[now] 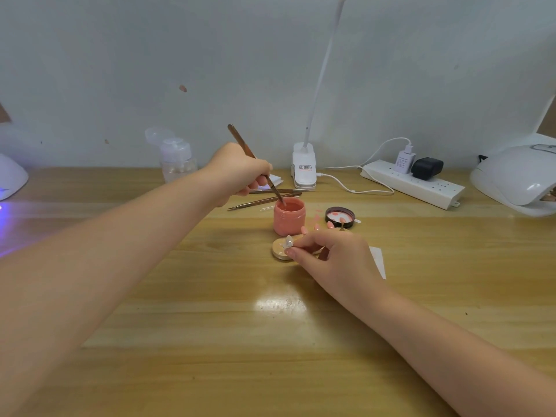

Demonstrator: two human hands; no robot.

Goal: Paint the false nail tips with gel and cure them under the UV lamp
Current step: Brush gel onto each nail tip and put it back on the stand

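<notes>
While left hand [240,173] fingers clench a brown brush [255,164] dipped in the pink gel jar [289,218], right hand [331,257] pinches a round wooden disc [281,251] bearing a pale nail tip [288,241].

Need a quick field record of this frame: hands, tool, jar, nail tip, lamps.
left hand: grips thin brown-handled brush, its tip dipped in the jar
jar: open pink gel jar, upright on wooden table
lid: dark round lid, lying inside-up right of the jar
right hand: pinches round tan holder disc carrying an unpainted pale nail tip
lamps: white domed UV lamp at far right; another at far left edge, glowing violet
spare tools: two thin tools behind the jar
</notes>
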